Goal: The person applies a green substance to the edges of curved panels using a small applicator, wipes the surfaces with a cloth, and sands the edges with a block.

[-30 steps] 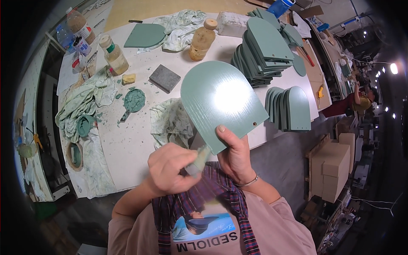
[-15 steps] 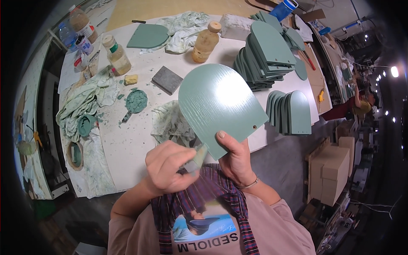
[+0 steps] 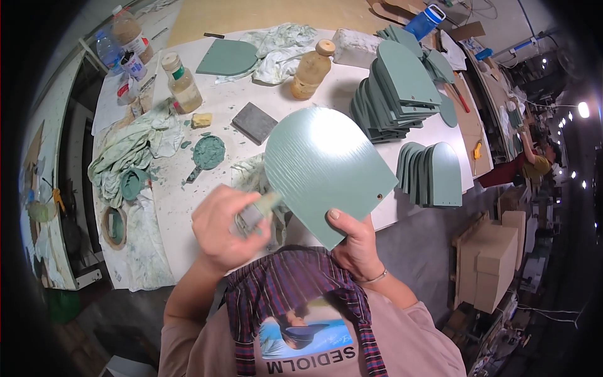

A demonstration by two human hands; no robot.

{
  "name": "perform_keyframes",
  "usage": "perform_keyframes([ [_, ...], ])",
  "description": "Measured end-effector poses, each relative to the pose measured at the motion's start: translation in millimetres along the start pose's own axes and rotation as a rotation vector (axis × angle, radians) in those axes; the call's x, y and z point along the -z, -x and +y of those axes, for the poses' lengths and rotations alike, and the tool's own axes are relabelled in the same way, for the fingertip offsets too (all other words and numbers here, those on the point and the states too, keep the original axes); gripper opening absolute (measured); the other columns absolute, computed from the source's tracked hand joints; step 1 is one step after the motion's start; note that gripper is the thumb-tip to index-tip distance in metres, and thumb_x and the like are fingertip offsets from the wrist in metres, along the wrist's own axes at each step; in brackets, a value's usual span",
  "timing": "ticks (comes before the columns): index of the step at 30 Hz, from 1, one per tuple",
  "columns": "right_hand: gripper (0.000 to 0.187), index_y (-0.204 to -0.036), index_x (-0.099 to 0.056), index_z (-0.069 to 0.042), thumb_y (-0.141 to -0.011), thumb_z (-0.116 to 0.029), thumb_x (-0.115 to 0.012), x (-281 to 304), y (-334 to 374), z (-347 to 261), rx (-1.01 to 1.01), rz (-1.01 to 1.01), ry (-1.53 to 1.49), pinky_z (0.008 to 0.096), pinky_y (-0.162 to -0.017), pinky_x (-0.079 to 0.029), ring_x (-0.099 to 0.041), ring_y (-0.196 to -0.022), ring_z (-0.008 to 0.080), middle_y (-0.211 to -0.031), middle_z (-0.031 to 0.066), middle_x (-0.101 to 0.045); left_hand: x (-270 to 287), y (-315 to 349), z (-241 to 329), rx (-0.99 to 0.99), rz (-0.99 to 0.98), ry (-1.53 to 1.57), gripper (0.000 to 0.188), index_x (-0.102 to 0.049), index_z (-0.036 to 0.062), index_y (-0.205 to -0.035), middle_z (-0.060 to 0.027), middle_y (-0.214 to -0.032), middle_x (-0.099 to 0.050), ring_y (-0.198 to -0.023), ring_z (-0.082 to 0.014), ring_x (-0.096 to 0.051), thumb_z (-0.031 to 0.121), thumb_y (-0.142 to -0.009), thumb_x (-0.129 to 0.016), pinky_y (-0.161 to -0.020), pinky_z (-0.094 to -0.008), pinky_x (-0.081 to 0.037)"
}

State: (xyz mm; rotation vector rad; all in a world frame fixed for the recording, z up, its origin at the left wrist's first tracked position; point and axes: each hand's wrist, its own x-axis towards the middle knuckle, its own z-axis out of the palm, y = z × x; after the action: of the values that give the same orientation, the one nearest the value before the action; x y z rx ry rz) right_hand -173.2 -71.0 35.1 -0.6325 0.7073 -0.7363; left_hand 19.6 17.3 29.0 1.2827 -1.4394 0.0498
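My right hand (image 3: 358, 246) grips a green panel (image 3: 323, 173) by its lower corner, thumb on the upper face. The panel has one rounded end, a small hole near its right corner and a glossy patch of reflected light. At the panel's left edge, my left hand (image 3: 221, 227) pinches a small grey-green sanding block (image 3: 255, 215), slightly blurred by motion. The block's tip is at or very near that edge; whether it touches I cannot tell. Behind the panel, a stained cloth (image 3: 250, 168) lies partly hidden on the table.
On the white table (image 3: 169, 213) lie a dark grey block (image 3: 254, 123), a putty-covered scraper (image 3: 208, 152), a yellow sponge (image 3: 201, 120) and rags (image 3: 135, 141). Bottles (image 3: 312, 70) stand farther back. Green panels are stacked (image 3: 408, 78) and lined up (image 3: 443, 176) at right. Another person (image 3: 531, 166) works beyond.
My left hand has moved the sanding block up and left along the panel's left edge, away from the lower corner. My right hand keeps its grip, slightly lower in the picture.
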Motion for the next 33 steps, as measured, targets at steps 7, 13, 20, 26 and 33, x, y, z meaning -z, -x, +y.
perform_keyframes([
  [7, 0.061, -0.134, -0.039, 0.004, -0.079, -0.005, -0.062, 4.2, 3.6, 1.6, -0.012, -0.052, 0.048, 0.0403, -0.1, -0.046, -0.058, -0.113, 0.0279, -0.122, 0.0177, -0.056, 18.7, -16.5, -23.4, 0.137, 0.119, -0.117, 0.032, -0.062, -0.0027, -0.094, -0.0129, -0.077, -0.062, -0.063, -0.0233, -0.06, -0.001, -0.064, -0.072, -0.056, -0.0315, -0.047],
  [13, 0.069, -0.137, -0.036, 0.002, -0.076, -0.004, -0.067, 8.0, 3.5, -1.8, -0.073, -0.037, 0.035, 0.0367, -0.097, -0.046, -0.055, -0.114, 0.0235, -0.126, 0.0137, -0.052, 18.5, -6.1, -6.0, 0.043, 0.03, -0.024, 0.033, -0.061, -0.0057, -0.096, -0.0124, -0.08, -0.06, -0.067, -0.0213, -0.054, -0.004, -0.065, -0.07, -0.062, -0.0298, -0.044],
  [20, 0.071, -0.135, -0.039, 0.005, -0.072, -0.008, -0.069, 10.4, 5.3, 0.5, -0.066, -0.07, 0.081, 0.0415, -0.099, -0.048, -0.059, -0.112, 0.0299, -0.122, 0.0188, -0.056, 27.2, -21.6, -19.9, 0.134, 0.104, -0.13, 0.032, -0.063, -0.0024, -0.093, -0.0125, -0.077, -0.063, -0.062, -0.0239, -0.059, -0.002, -0.063, -0.072, -0.057, -0.0312, -0.047],
  [26, 0.072, -0.135, -0.04, 0.003, -0.07, -0.005, -0.069, 16.6, 6.2, -2.9, -0.097, -0.031, 0.076, 0.0397, -0.098, -0.047, -0.059, -0.111, 0.0281, -0.121, 0.0167, -0.056, 22.5, -12.4, -12.8, 0.083, 0.078, -0.04, 0.031, -0.064, -0.002, -0.093, -0.0129, -0.077, -0.063, -0.063, -0.0243, -0.06, -0.003, -0.063, -0.071, -0.057, -0.0303, -0.047],
  [33, 0.071, -0.134, -0.041, 0.003, -0.068, 0.001, -0.066, 19.6, 4.8, -3.5, -0.146, -0.058, 0.077, 0.038, -0.097, -0.047, -0.059, -0.11, 0.0268, -0.119, 0.0149, -0.057, 27.1, -20.9, -29.0, 0.171, 0.08, -0.017, 0.032, -0.063, -0.0022, -0.094, -0.0117, -0.079, -0.062, -0.066, -0.0202, -0.057, -0.005, -0.062, -0.071, -0.06, -0.0282, -0.045],
])
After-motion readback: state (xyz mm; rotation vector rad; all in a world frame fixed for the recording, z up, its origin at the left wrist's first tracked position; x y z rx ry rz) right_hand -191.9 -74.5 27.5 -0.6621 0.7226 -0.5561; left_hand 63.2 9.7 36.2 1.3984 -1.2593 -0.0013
